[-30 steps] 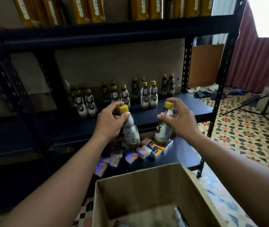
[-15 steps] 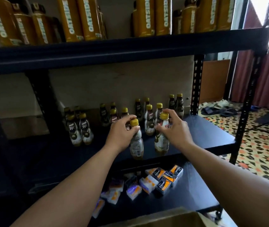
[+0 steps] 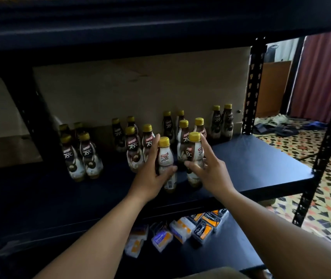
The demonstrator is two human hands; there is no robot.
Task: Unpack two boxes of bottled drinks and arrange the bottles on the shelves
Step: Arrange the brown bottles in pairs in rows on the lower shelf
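Middle shelf, near front: two yellow-capped bottles, upright, side by side. Left hand wraps the left bottle, thumb across its label. Right hand, fingers nearly straight, rests against the right bottle. Further bottles stand behind.

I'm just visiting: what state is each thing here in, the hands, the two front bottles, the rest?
left hand: fingers and thumb curled round the left bottle.
right hand: thumb across the right bottle, fingers straight beside it; grip unclear.
left bottle: upright on the shelf, capped.
right bottle: upright on the shelf, capped.
other bottles: upright, capped, behind.
small packs: lying jumbled on the lower shelf.
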